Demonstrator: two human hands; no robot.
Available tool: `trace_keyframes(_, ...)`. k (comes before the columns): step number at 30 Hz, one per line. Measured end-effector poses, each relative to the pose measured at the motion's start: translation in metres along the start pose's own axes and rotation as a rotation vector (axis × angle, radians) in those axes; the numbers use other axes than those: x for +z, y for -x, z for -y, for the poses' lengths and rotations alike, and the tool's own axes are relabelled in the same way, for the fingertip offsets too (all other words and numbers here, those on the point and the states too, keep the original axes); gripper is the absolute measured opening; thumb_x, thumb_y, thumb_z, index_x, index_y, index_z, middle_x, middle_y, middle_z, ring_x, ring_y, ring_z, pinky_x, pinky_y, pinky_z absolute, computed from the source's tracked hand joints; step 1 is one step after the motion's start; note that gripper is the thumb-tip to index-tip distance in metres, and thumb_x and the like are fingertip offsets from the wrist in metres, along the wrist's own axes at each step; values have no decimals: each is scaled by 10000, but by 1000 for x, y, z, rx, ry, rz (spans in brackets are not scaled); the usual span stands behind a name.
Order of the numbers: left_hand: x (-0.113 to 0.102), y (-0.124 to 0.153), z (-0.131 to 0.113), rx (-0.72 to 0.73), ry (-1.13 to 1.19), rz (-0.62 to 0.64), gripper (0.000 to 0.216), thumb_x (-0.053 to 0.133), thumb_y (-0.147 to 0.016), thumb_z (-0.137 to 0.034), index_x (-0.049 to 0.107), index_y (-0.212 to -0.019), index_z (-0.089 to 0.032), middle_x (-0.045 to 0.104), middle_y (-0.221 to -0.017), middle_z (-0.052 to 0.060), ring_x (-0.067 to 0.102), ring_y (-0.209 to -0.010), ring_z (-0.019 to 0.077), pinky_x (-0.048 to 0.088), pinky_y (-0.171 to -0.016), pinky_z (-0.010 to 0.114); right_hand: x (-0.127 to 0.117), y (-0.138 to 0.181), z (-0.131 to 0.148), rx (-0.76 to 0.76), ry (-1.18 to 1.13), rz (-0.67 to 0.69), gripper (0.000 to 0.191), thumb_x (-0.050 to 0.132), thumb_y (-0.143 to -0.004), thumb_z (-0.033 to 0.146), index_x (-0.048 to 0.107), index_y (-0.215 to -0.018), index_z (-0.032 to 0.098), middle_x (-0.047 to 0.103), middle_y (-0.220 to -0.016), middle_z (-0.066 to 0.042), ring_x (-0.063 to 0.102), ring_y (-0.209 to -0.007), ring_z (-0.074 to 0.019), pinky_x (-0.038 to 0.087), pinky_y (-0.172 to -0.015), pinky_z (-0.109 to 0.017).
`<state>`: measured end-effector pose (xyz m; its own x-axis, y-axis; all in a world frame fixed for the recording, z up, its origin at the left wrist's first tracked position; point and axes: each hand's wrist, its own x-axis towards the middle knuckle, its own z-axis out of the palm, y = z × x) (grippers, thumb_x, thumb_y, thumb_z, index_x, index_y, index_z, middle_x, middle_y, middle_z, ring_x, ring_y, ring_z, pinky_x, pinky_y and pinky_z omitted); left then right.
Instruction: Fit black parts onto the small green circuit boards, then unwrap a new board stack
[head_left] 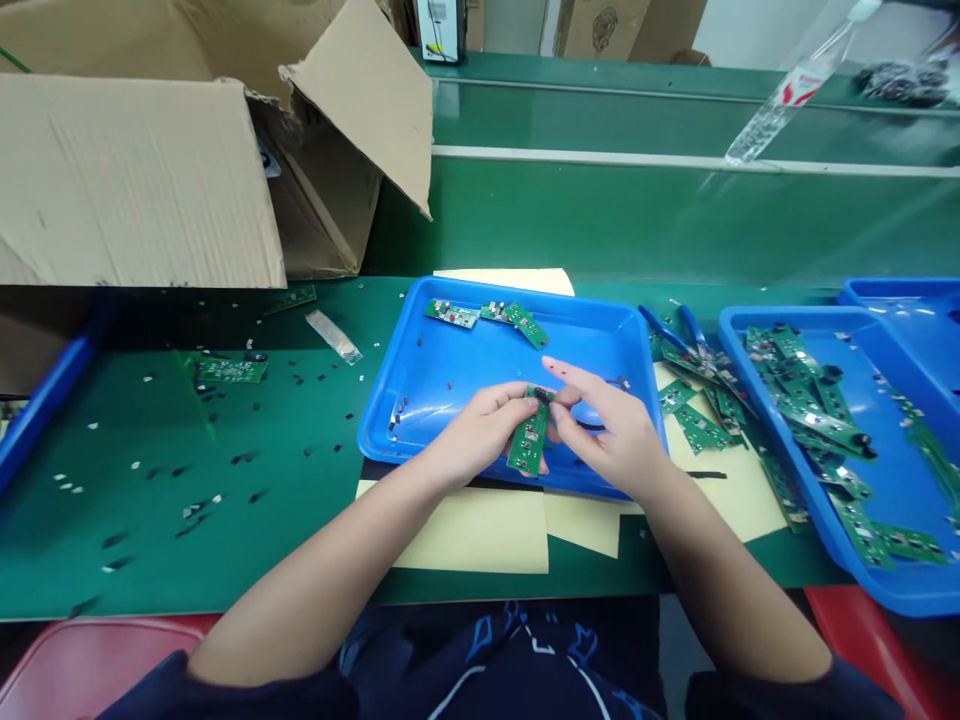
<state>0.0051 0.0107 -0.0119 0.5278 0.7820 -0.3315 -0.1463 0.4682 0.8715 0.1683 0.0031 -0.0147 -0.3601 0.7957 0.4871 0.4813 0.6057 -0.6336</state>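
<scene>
Above the shallow blue plastic tray (592,348), near its close rim: narrow green circuit board (529,440), small black part (541,394) at its far end.
Left hand (486,425): thumb and fingers pinch the board's left edge.
Right hand (615,432): index finger stretched out, thumb by the far end; whether it pinches the part, I cannot tell.
Board care: probably best braced by its edges, kept over the tray to catch anything dropped.
Blue-handled metal pliers (703,353): just right of the tray.
</scene>
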Motion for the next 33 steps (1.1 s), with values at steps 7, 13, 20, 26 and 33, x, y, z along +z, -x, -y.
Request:
trace_keyframes(7, 1, 1, -1, 3, -76, 3, 158, 451, -817, -237, 554, -793, -121, 655, -660, 22, 624, -488, 108, 446, -454, 186, 1, 0, 0, -2, 14, 13, 437, 444, -826, 119, 526, -1248, 201, 629, -682, 12, 606, -598, -137, 543, -709, -334)
trace_keyframes(13, 2, 1, 1, 16, -57, 9, 203, 464, -842, -290, 542, -760, -122, 639, -644, 25, 616, -493, 105, 475, -479, 199, 1, -1, 0, -28, 14, 25, 454, 430, -833, 104, 509, -1266, 217, 621, -619, 31, 605, -578, -141, 540, -740, -347)
trace_keyframes(20, 2, 1, 2, 112, -127, -49, 280, 446, -871, -359, 516, -722, -133, 596, -558, -3, 556, -395, 93, 452, -433, 199, -2, 2, -3, 35, 155, -70, 425, 514, -835, 200, 510, -1258, 165, 669, -823, -50, 633, -721, -171, 541, -705, -326)
trace_keyframes(26, 1, 1, 1, 127, -164, -109, 357, 443, -871, -445, 524, -720, -131, 598, -545, -3, 549, -379, 89, 437, -418, 187, -7, 0, -4, 0, 178, -40, 155, 514, -864, 183, 632, -958, 152, 681, -847, -81, 638, -772, -176, 534, -708, -325)
trace_keyframes(33, 1, 4, -2, 108, -274, 6, 355, 413, -893, -433, 536, -746, -135, 579, -528, -21, 532, -374, 79, 423, -411, 179, -12, -1, -8, -10, 162, -18, 121, 516, -867, 157, 623, -811, 168, 663, -785, -60, 628, -738, -166, 527, -667, -311)
